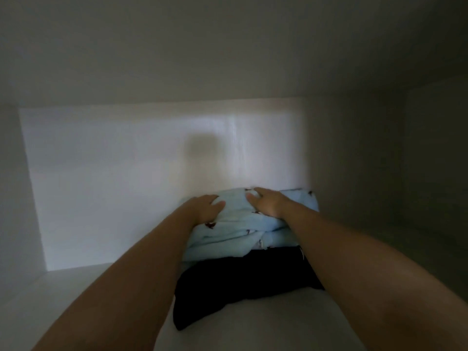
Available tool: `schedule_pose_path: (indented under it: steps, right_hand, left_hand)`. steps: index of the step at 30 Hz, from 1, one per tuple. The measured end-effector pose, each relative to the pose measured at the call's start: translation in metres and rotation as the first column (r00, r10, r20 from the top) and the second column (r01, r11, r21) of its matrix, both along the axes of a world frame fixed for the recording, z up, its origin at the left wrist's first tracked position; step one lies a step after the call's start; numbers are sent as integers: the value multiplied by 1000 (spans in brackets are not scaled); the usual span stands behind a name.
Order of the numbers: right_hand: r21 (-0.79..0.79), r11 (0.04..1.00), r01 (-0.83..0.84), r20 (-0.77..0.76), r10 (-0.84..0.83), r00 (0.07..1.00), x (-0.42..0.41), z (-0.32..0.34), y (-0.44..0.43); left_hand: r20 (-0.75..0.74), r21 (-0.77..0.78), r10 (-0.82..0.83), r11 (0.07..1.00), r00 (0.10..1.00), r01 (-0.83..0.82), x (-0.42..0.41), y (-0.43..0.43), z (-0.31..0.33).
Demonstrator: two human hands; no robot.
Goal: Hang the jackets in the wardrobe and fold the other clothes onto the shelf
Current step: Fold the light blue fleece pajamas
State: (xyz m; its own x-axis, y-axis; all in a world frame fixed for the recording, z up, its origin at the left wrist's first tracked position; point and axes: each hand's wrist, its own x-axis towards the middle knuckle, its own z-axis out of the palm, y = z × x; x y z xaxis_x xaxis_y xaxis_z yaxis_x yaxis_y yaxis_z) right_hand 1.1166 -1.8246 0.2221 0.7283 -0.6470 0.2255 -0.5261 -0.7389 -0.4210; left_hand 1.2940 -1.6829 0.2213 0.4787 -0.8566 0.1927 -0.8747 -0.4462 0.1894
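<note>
Left hand (202, 207) and right hand (266, 202) flat on folded light-blue garment (235, 236), atop black garment (240, 282), white shelf (101, 287)

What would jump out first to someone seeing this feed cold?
Both bare hands pressing flat on a folded light blue garment with small dark motifs: left hand on its left part, right hand on its top. That garment sits on a black garment, the stack standing at the right of a pale shelf. The back wall is lit, with a soft shadow at centre.
</note>
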Motion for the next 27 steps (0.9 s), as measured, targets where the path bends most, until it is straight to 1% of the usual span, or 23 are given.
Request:
schedule_pose_path:
  steps: [2, 6, 7, 9, 12, 13, 14, 16, 18, 19, 21, 23, 25, 27]
  right_hand:
    - [113, 993, -42, -18, 44, 999, 6, -13, -5]
    - [226, 970, -86, -5, 90, 996, 13, -13, -11]
    - [222, 972, -82, 0, 84, 996, 14, -15, -11]
    - [147, 989, -5, -15, 7, 1000, 14, -30, -9]
    - [54, 993, 102, -113, -96, 989, 9, -45, -2]
    - [34, 992, 121, -139, -116, 983, 7, -44, 2]
    - [2, 990, 141, -161, -139, 977, 5, -40, 6]
    - [-102, 981, 166, -172, -181, 968, -2, -30, 17]
    - [-195, 967, 165, -95, -186, 978, -8, -18, 27]
    - [-218, 964, 155, -72, -174, 982, -13, -12, 32]
    - [-261, 961, 95, -109, -127, 986, -31, 1, 45]
    - [-293, 956, 30, -126, -69, 990, -48, 9, 61]
    - [-212, 976, 51, -63, -65, 996, -62, 15, 83]
    - [-120, 988, 95, -37, -101, 994, -76, 16, 109]
  left_hand:
    - [-78, -40, -29, 999, 996, 26, 11, -3, -13]
    - [-62, -127, -36, 991, 997, 28, 20, -10, -31]
    - [-54, -146, -38, 989, 998, 30, 22, -12, -36]
    - [-60, -141, -21, 990, 998, 13, 24, -13, -43]
    - [-70, -58, 91, 994, 993, -95, 14, -6, -45]
    - [-19, -26, 135, 990, 991, -135, 6, -2, -43]
    - [76, 3, 171, 985, 982, -172, -4, 2, -40]
    - [323, 3, 204, 976, 924, -216, -27, 12, -29]
    - [509, -103, 217, 976, 833, -192, -49, 21, -14]
    - [544, -168, 224, 973, 809, -157, -59, 26, -8]
    - [509, -275, 229, 957, 830, -95, -74, 38, 0]
    - [480, -339, 197, 940, 855, -26, -86, 52, 2]
    - [461, -326, 149, 945, 875, 11, -102, 68, 2]
    - [402, -284, 96, 958, 911, 25, -126, 87, -1]
